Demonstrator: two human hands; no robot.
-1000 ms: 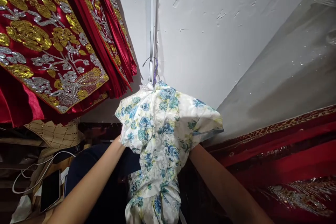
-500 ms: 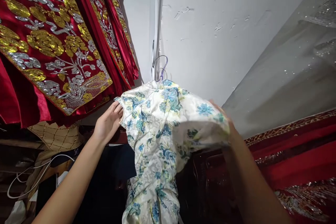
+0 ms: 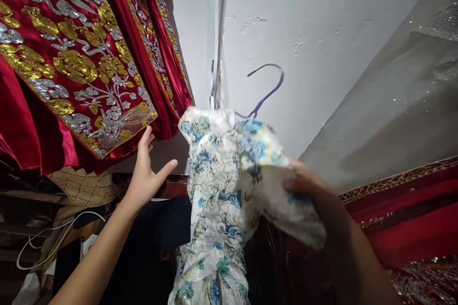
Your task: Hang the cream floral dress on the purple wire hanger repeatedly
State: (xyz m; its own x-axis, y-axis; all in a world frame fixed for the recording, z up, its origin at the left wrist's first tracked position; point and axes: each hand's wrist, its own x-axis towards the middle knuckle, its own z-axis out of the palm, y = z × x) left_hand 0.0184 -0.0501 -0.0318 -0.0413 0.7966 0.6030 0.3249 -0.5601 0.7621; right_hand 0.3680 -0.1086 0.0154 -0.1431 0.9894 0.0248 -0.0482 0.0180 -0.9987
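As I log remotely, floral garment (image 3: pixel 216 195): six o'clock; left hand (image 3: pixel 148 171): eight, spread, empty; right hand (image 3: pixel 307 178): four, gripping its sleeve (image 3: pixel 282 209). Step, I judge: sleeve adjustment; next calls for steadying hanger (image 3: pixel 270 95).

Gap beside the floral garment (image 3: pixel 216 176)
The left hand (image 3: pixel 146 175) has room sideways toward the garment; red embroidered cloth (image 3: pixel 89 66) hangs close above its fingers, and the hanger hook (image 3: pixel 274 89) juts up before the white wall (image 3: pixel 322 14).
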